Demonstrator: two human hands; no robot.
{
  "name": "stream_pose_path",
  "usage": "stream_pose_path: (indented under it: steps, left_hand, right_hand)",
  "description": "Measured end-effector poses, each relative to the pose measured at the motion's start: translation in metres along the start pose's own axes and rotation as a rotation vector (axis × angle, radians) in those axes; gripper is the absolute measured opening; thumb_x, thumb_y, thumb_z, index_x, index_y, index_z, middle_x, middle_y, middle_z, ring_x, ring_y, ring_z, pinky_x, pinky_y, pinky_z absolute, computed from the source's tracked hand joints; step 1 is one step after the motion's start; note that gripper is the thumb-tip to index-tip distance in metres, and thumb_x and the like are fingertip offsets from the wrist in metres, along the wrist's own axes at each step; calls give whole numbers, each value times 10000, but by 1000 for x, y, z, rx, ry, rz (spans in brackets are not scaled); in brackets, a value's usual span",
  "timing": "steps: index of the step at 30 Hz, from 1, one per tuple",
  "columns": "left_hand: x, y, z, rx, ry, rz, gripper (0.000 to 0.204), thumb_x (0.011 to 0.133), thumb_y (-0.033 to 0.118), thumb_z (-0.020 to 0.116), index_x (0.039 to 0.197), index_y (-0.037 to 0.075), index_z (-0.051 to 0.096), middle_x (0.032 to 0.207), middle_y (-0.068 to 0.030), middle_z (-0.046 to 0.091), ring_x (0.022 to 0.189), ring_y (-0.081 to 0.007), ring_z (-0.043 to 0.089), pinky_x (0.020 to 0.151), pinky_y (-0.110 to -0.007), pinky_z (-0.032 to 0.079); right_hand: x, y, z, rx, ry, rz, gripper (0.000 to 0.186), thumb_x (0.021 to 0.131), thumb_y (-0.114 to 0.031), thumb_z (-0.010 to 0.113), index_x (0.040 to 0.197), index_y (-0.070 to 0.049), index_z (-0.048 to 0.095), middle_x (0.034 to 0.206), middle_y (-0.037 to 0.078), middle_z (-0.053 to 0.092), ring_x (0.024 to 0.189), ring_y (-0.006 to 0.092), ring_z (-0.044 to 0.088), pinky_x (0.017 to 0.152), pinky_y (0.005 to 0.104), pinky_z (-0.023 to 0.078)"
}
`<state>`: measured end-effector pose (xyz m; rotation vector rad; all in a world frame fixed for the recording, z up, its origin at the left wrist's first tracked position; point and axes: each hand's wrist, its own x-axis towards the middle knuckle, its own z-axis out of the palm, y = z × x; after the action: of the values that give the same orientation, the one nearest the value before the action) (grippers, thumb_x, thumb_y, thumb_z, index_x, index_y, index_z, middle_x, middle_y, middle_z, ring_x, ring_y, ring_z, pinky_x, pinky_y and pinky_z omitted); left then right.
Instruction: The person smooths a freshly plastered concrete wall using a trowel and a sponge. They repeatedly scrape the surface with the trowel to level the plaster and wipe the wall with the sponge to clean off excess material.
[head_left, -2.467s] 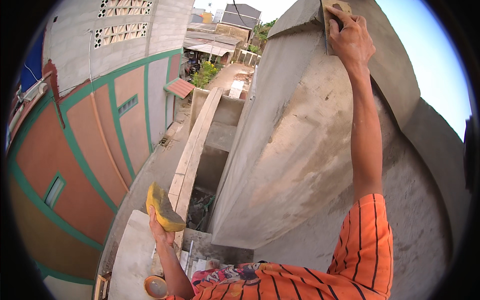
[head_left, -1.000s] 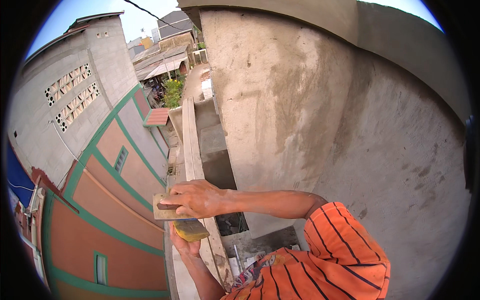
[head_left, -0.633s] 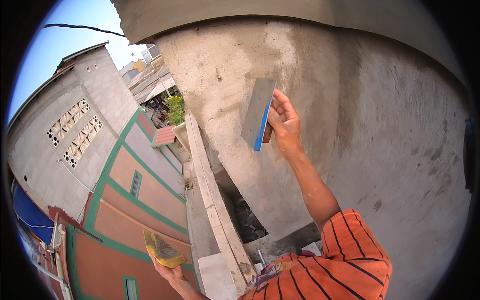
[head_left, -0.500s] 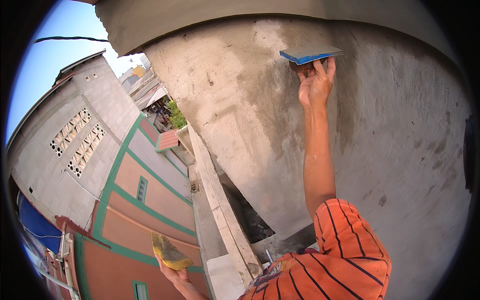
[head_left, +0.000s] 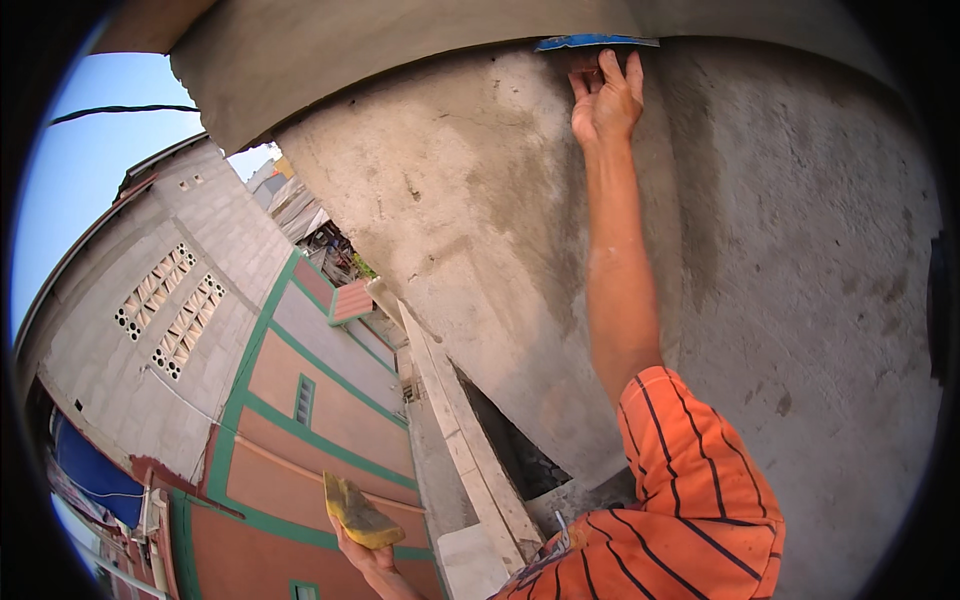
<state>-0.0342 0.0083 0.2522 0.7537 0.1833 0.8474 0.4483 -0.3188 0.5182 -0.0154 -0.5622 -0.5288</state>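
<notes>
Head, left grip [head_left: 370,564] cupping sponge [head_left: 358,512], right grip [head_left: 608,108] half-curled on trowel [head_left: 597,41]

One yellow sponge [head_left: 360,514] sits in the left hand [head_left: 370,568] and one blue-edged trowel [head_left: 598,41] in the right hand [head_left: 608,105], two hands in all. Up and left of the sponge grip are two perforated vent panels [head_left: 155,292], one black cable [head_left: 125,108] and one red awning [head_left: 352,300]. Two small windows [head_left: 304,400] show, one above that grip, one lower left.

Float [head_left: 597,42] in R hand [head_left: 607,103], up at ledge [head_left: 420,45]; sponge [head_left: 362,516] in L hand [head_left: 366,560]; bldg [head_left: 195,225] L.
</notes>
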Motion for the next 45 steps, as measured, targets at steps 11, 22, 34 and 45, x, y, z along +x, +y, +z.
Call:
stream_pose_path:
  steps: [11, 22, 34, 45]
  left_hand:
    - [2, -9, 9, 28, 86, 57, 364, 1010, 342, 401, 1260, 104, 515, 1092, -75, 636, 903, -236, 642, 728, -359, 566]
    - [-33, -5, -12, -63, 238, 41, 346, 1006, 364, 409, 1223, 124, 531, 1026, -58, 651, 877, -216, 649, 693, -353, 568]
    - [-44, -48, 58, -110, 226, 109, 368, 1009, 370, 398, 1213, 92, 527, 1056, -78, 637, 895, -235, 644, 758, -388, 560]
    - [-15, -39, 53, -48, 211, 25, 383, 1006, 379, 403, 1221, 88, 529, 1103, -82, 637, 925, -245, 649, 755, -376, 569]
  right_hand:
    - [-110, 40, 55, -64, -155, 214, 733, 917, -80, 588, 1490, -25, 135, 1201, 129, 554, 1071, 224, 564, 914, 455, 477]
    - [-60, 29, 56, -2, 25, 30, 644, 911, -25, 558, 1457, -33, 216, 1094, 117, 590, 949, 206, 601, 808, 421, 556]
    - [-195, 96, 100, 90, -183, 252, 666, 900, -32, 596, 1445, 12, 216, 1180, 128, 552, 1061, 160, 550, 909, 298, 479]
    - [-393, 22, -31, -245, -1695, 1028, 500, 782, -105, 583, 1282, -103, 573, 1186, 153, 609, 1078, 258, 586, 933, 354, 454]
